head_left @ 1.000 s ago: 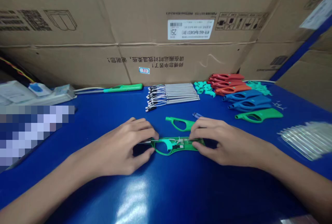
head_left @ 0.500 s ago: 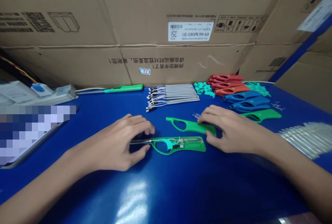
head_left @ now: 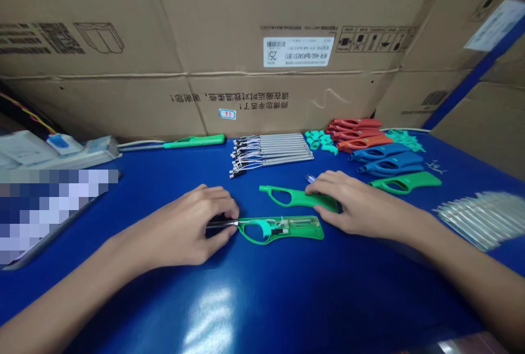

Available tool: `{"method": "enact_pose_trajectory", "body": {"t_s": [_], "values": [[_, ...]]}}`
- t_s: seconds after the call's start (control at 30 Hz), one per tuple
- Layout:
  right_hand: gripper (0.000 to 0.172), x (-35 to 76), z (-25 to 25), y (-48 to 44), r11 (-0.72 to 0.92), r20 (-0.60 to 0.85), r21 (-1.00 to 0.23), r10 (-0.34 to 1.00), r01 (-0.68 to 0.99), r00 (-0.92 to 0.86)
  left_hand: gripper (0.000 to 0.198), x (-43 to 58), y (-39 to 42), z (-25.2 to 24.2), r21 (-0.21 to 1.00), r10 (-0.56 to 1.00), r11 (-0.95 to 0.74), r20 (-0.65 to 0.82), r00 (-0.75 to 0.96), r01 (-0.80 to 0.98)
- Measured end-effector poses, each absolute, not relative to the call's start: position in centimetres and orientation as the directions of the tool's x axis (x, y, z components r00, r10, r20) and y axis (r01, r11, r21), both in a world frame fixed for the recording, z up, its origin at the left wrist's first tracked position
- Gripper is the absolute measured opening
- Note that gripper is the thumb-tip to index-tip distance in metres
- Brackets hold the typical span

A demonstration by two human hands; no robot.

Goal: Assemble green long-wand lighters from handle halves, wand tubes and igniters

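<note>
A cardboard box [head_left: 229, 20] is standing at twelve o'clock, behind the blue worktop [head_left: 262, 299]. The left hand [head_left: 192, 222] is resting at nine o'clock, the right hand [head_left: 348, 201] at two. Between them, the open green casing [head_left: 302, 229] is lying on the worktop. At its one o'clock the green cover [head_left: 304, 198] is lying, the right hand's grip holding its wide end, fingertips partly hidden. From its nine o'clock the metal tube [head_left: 223, 224] is projecting, the left hand's grip apparently pinching it. Inside, the teal trigger [head_left: 266, 228] is sitting toward nine.
</note>
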State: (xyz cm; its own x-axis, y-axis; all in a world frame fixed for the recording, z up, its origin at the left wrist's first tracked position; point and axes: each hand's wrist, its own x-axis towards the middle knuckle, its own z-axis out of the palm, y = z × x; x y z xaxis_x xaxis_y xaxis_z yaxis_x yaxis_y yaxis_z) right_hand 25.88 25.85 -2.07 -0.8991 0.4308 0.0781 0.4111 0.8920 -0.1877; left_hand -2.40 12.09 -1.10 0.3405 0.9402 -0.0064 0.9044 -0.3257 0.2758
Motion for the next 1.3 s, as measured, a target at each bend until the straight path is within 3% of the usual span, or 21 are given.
{"method": "enact_pose_trajectory", "body": {"t_s": [0.37,0.67,1.0,1.3], "values": [[0.024,25.7,-1.8,25.5,0.854,0.082,-0.303,0.465,0.423,-0.881,0.014,-2.4,12.2,-1.1,0.280,0.940,-0.326,-0.007,0.342,0.903],[0.027,25.2,-2.2,25.0,0.892,0.119,-0.259,0.409,0.369,-0.905,0.013,-2.2,12.2,-1.0,0.296,0.938,-0.331,0.001,0.346,0.896],[0.020,25.0,-2.3,24.5,0.944,0.219,-0.160,0.320,0.290,-0.922,0.013,-2.1,12.2,-1.1,0.295,0.941,-0.322,-0.004,0.338,0.900],[0.015,24.9,-2.0,24.6,0.936,0.218,-0.229,0.316,0.266,-0.924,0.013,-2.1,12.2,-1.1,0.296,0.938,-0.332,0.008,0.345,0.895]]}}
